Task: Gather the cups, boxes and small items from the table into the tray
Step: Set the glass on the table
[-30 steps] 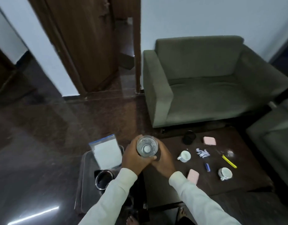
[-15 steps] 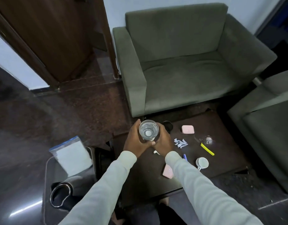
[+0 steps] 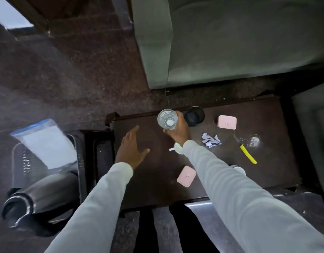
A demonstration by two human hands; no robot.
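A clear glass (image 3: 167,119) stands upright above the far edge of the dark table (image 3: 157,179), gripped from its near right side by the right hand (image 3: 178,132), whose fingers curl round its wall; whether its base touches the tabletop cannot be told. Just to its right on the table sits a black cup (image 3: 194,116), and further right a pink box (image 3: 227,122). The left hand (image 3: 131,149) hovers over the left part of the table with fingers straight and spread, holding nothing. Under the right forearm a white cup (image 3: 177,148) peeks out, and a second white cup (image 3: 239,170) shows at the sleeve's right edge. A second pink box (image 3: 186,176) lies near the front of the table between the two arms. Right of the wrist lie crumpled paper scraps (image 3: 211,142), a yellow pen-like item (image 3: 248,156) and a small clear object (image 3: 254,140). Left of the table stands the dark tray (image 3: 81,161), holding a zip bag (image 3: 46,145) with a blue strip and a steel tumbler (image 3: 39,196) lying on its side. A grey-green sofa (image 3: 239,42) stands beyond the table.
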